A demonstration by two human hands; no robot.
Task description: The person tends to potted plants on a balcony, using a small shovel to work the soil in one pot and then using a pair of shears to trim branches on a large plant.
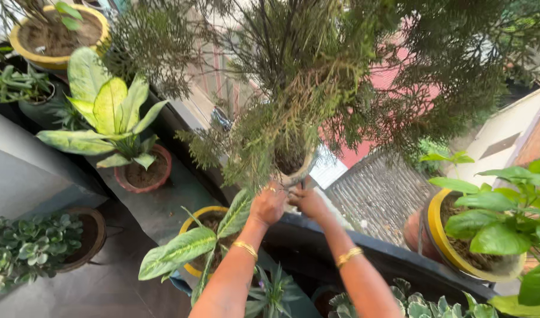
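A tall feathery conifer-like plant (317, 70) grows from a pale pot (298, 172) that stands on the dark balcony ledge (352, 244). My left hand (269, 203) and my right hand (308, 203) both grip the lower front of this pot, side by side. Each wrist wears a gold bangle, and a ring shows on the left hand. Drooping foliage hides most of the pot's rim and body.
A yellow pot with a spotted-leaf plant (202, 235) stands just below my left arm. A red pot with a broad yellow-green plant (141, 171) sits to the left, a yellow pot (458, 247) on the ledge to the right. Rooftops lie beyond the ledge.
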